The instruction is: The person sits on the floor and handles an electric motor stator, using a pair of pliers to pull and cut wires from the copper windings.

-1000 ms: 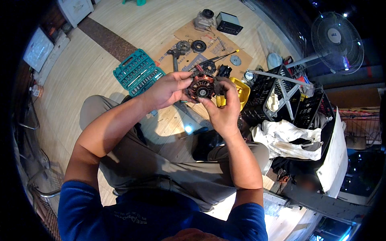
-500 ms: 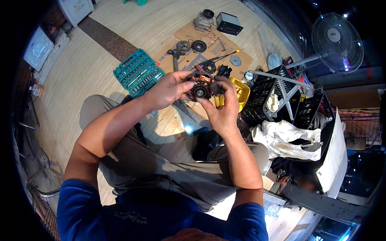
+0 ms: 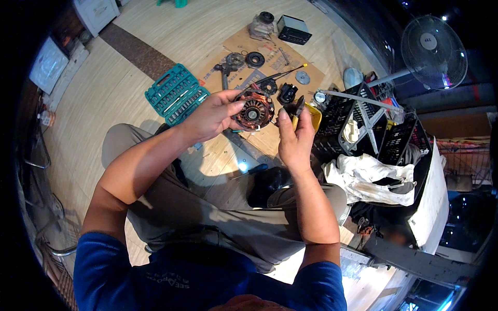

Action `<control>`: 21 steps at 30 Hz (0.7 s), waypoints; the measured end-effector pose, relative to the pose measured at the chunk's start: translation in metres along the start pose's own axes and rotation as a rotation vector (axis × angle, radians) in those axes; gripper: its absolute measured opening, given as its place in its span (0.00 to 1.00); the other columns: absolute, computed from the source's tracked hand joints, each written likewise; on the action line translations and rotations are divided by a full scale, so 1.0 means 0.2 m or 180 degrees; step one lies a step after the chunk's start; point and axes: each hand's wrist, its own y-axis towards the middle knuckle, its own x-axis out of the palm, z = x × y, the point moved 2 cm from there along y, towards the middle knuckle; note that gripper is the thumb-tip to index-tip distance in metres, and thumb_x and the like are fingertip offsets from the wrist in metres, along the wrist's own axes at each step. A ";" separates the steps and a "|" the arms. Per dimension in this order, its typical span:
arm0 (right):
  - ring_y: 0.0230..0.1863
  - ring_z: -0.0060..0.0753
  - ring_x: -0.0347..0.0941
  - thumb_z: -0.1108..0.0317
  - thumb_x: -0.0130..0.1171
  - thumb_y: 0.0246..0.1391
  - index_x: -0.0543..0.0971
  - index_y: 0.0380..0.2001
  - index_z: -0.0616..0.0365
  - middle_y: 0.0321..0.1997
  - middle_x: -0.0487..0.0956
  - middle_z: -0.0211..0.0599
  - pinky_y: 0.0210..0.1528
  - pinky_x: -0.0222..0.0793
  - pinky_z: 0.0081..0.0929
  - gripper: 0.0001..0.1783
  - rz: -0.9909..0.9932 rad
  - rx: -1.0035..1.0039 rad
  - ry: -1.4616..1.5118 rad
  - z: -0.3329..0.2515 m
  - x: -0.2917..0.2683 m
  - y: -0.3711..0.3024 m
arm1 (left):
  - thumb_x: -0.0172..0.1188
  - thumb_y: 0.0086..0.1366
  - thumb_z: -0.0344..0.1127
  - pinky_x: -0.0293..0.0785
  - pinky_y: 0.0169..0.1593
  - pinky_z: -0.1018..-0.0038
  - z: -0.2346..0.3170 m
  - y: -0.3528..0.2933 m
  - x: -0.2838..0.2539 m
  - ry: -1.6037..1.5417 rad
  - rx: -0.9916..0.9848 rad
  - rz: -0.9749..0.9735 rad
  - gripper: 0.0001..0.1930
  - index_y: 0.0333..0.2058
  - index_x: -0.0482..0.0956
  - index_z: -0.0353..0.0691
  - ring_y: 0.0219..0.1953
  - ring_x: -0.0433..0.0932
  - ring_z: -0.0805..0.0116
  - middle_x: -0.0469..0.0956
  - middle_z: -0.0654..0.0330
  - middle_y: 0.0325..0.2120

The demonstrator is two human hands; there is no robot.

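Observation:
My left hand [image 3: 215, 115] grips a round alternator part [image 3: 253, 115] by its left edge, thumb on top. Copper windings ring its face, and a metal hub sits at the centre. Just right of it, my right hand [image 3: 296, 140] is closed around a dark-tipped tool with a yellow grip, which looks like pliers [image 3: 300, 105]. The tool's tip points up and away from me, apart from the alternator part. My fingers hide most of its handle.
A teal socket set [image 3: 174, 93] lies open at left. Beyond my hands, cardboard [image 3: 236, 46] carries a hammer [image 3: 225, 75], a pulley [image 3: 255, 59] and other parts. At right stand a yellow tray [image 3: 315, 118], black crates [image 3: 337, 122], a white cloth [image 3: 363, 179] and a fan [image 3: 434, 52].
My right hand has let go of the alternator part and moved slightly right with the tool. The part now tilts its copper face more toward me, in my left hand alone.

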 end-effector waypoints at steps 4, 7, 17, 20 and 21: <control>0.36 0.21 0.67 0.68 0.56 0.60 0.74 0.41 0.63 0.34 0.75 0.32 0.42 0.66 0.21 0.10 -0.0172 0.0073 0.0038 0.00 0.01 0.00 | 0.45 0.72 0.31 0.76 0.54 0.56 0.00 0.00 0.00 -0.0141 0.0020 -0.0025 0.19 0.57 0.62 0.28 0.51 0.76 0.61 0.72 0.50 0.52; 0.36 0.20 0.67 0.68 0.56 0.61 0.75 0.40 0.63 0.32 0.75 0.30 0.41 0.66 0.21 0.09 -0.0311 0.0371 0.0047 -0.02 0.01 -0.01 | 0.45 0.72 0.31 0.76 0.54 0.53 0.01 0.00 0.00 -0.0148 0.0051 0.0015 0.20 0.58 0.61 0.28 0.52 0.76 0.59 0.72 0.50 0.52; 0.26 0.14 0.67 0.62 0.56 0.62 0.75 0.39 0.60 0.27 0.75 0.24 0.28 0.61 0.15 0.11 -0.0684 0.0340 0.0241 0.01 0.05 -0.02 | 0.46 0.72 0.34 0.76 0.54 0.52 0.00 0.00 -0.01 -0.0288 -0.0048 -0.0073 0.21 0.59 0.61 0.29 0.52 0.76 0.57 0.72 0.49 0.52; 0.27 0.14 0.67 0.63 0.56 0.62 0.75 0.40 0.60 0.27 0.75 0.24 0.29 0.62 0.15 0.11 -0.0747 0.0272 0.0154 0.02 0.05 -0.02 | 0.46 0.72 0.34 0.76 0.54 0.52 0.00 0.00 -0.01 -0.0361 -0.0082 -0.0095 0.21 0.59 0.61 0.29 0.52 0.76 0.57 0.72 0.49 0.52; 0.27 0.14 0.67 0.63 0.56 0.62 0.75 0.40 0.60 0.27 0.75 0.24 0.29 0.62 0.15 0.11 -0.0747 0.0273 0.0154 0.01 0.04 -0.02 | 0.46 0.72 0.34 0.76 0.54 0.52 0.00 -0.01 -0.01 -0.0343 -0.0088 -0.0073 0.21 0.59 0.61 0.29 0.53 0.76 0.57 0.72 0.49 0.53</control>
